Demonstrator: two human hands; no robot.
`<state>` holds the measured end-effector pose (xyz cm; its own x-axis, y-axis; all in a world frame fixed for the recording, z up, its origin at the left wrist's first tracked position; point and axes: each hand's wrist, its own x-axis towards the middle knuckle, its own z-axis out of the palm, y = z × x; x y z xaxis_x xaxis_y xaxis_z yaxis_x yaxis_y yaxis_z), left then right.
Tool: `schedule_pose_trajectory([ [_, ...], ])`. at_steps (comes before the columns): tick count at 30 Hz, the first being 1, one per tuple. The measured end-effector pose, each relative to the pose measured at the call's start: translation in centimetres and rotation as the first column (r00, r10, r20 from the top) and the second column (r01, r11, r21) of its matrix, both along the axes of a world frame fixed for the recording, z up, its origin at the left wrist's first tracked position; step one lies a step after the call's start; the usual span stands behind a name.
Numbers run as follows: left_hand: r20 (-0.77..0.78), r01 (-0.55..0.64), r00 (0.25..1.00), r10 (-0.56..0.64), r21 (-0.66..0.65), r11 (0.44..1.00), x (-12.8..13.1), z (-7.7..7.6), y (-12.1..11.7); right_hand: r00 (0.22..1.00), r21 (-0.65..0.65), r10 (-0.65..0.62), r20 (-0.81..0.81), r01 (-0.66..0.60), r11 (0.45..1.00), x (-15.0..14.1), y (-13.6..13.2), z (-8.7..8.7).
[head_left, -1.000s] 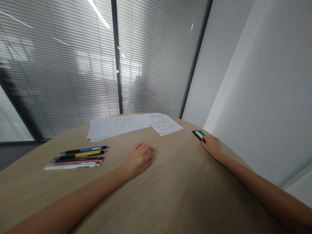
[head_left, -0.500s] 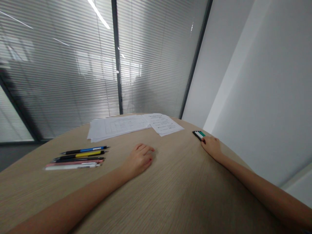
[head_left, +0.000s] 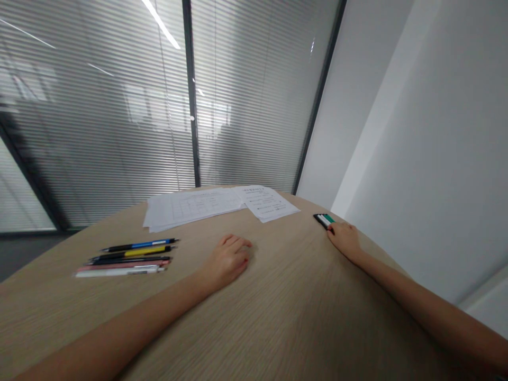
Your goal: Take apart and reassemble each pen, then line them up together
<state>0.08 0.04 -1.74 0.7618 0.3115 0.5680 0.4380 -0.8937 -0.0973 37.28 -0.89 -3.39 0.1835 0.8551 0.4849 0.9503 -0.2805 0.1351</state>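
Fingers (head_left: 332, 228) of a person's right hand (head_left: 346, 242) meet the near end of a small black, white and green item (head_left: 323, 220), which extends just beyond them near the edge of the wooden counter (head_left: 286, 296); whether they grip or merely touch it cannot be told. Loosely curled and holding nothing, the left hand (head_left: 225, 263) rests between that item and a row of pens (head_left: 135, 260), with printed sheets (head_left: 198, 206) lying farther back.

No text is legible: print on the right-hand sheet (head_left: 273, 205) and the left-hand papers (head_left: 190, 207) (ruled grid included) is too small to read.
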Motion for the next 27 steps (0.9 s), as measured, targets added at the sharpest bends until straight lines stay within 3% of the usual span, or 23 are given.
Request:
schedule_pose_trajectory([
  [9, -0.006, -0.004, 1.0, 0.004, -0.01, 1.0, 0.0, -0.1, 0.1, 0.998, 0.105, 0.004, -0.066, 0.003, 0.995, 0.8, -0.2, 2.0],
  [17, -0.013, -0.077, 0.997, 0.077, -0.012, 0.997, 0.0, -0.2, 0.1, 0.982, 0.064, 0.181, -0.053, -0.177, 0.982, -1.5, -0.8, 3.1],
  [27, -0.042, -0.111, 0.993, 0.11, -0.014, 0.994, 0.0, -0.2, -0.1, 0.994, -0.086, -0.037, -0.103, 0.028, 0.996, -0.7, -0.8, 1.6],
])
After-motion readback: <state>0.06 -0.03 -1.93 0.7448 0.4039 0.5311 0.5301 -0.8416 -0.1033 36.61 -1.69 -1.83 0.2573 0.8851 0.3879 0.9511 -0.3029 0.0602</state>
